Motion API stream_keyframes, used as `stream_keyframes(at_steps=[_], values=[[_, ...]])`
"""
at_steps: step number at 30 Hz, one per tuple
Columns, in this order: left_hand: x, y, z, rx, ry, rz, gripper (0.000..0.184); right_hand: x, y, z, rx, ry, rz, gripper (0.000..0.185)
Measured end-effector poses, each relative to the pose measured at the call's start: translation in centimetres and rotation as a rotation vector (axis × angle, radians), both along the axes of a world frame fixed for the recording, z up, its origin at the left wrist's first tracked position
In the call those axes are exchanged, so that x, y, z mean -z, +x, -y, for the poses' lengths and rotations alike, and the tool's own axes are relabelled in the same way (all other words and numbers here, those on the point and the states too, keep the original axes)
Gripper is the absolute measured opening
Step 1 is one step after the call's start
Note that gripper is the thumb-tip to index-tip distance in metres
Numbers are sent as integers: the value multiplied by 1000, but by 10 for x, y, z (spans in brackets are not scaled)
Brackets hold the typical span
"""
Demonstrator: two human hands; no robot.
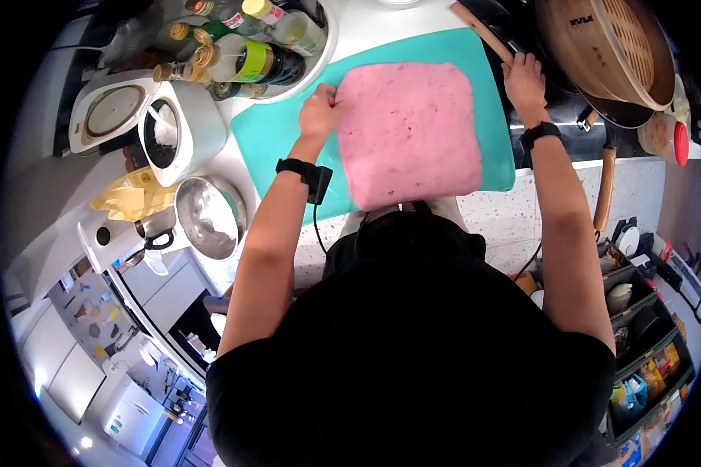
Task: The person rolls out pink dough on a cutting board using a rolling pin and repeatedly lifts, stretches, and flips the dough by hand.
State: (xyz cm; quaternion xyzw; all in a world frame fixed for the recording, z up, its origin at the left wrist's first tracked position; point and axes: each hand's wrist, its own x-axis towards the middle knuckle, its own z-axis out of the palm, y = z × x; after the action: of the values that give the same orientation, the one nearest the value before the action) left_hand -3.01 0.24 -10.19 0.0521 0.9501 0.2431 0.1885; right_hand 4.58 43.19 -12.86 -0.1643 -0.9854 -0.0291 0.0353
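Note:
A wide, flat sheet of pink dough (410, 132) with darker specks lies on a turquoise mat (265, 140). It has rounded corners, and its near edge reaches close to my body. At the dough's upper left edge, my left hand (319, 113) is closed, with its curled fingers pinching the rim. My right hand (526, 84) is off the mat's right side, its fingers wrapped round the lower end of a slim wooden rolling pin (481, 31). The pin slants up to the left across the mat's top right corner.
Several bottles (245, 61) stand in a white tray at upper left. Below are an open white rice cooker (199, 117) and a metal bowl (210, 218). At right are a bamboo steamer (600, 47), a wooden-handled pan (606, 183) and a red-lidded jar (662, 136).

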Motion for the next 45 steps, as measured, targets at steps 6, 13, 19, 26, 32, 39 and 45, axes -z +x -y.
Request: stream_keyframes(at_steps=[6, 13, 19, 26, 32, 39, 45], values=[[-29, 7, 16, 144, 121, -217, 29, -24, 11, 30, 12, -19, -213, 26], [-42, 20, 27, 764, 338, -455, 32, -45, 96, 295, 255, -654, -78, 44], [-10, -3, 25, 1053, 182, -574, 53, -62, 68, 372, 392, -641, -37, 49], [19, -15, -36, 1239, 96, -608, 61, -18, 77, 392, 483, -315, -30, 68], [25, -6, -152, 1244, 178, -709, 60, -10, 82, 284, 563, -201, -13, 68], [-3, -11, -145, 1329, 178, -688, 58, -31, 72, 307, 613, -378, -121, 70], [24, -15, -159, 1369, 200, -630, 61, -16, 74, 289, 652, -349, -79, 69]])
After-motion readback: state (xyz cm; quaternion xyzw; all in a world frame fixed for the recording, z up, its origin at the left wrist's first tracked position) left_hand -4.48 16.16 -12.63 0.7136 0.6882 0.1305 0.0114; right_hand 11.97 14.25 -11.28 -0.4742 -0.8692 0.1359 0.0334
